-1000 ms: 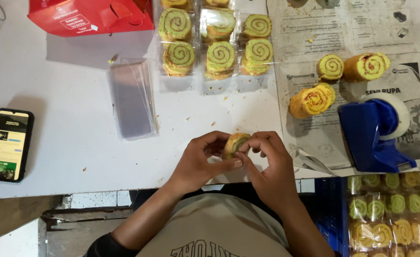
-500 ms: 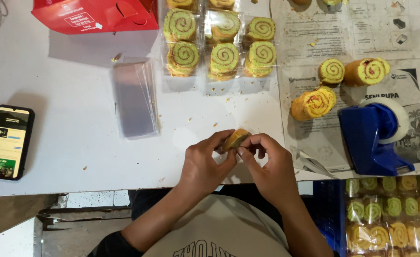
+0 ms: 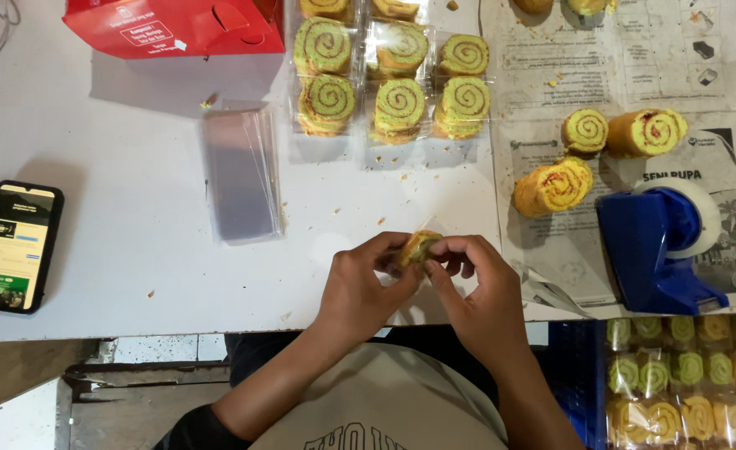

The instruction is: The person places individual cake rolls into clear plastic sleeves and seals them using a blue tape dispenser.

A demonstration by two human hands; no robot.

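Near the table's front edge, both hands meet around one roll slice (image 3: pixel 419 247). The left hand (image 3: pixel 359 287) grips it from the left with thumb and fingers closed on it; the right hand (image 3: pixel 480 287) pinches it from the right, fingertips curled over its top. The slice sits between the two sets of fingertips, just above the table (image 3: pixel 118 150), tilted, with its flat face turned partly up and leftward. A glint of clear film beside it may be wrapping, though that is hard to tell. Neither hand is clearly nearer; both touch it.

Just left of the hands, farther back, lies a stack of clear sleeves (image 3: pixel 241 171). Beyond it, at the far edge, stands a red box (image 3: pixel 176 25) with a white label. Right of the box, wrapped slices (image 3: pixel 393 75) lie in rows, green and yellow spirals facing up. Further right, three bare slices (image 3: pixel 597 154) rest on printed paper (image 3: pixel 634 58), near a blue tape dispenser (image 3: pixel 659 250). Below it, at the right corner, a crate of packed slices (image 3: pixel 693 375) shows. Well off to the left lies a phone (image 3: pixel 16 246), its screen lit.
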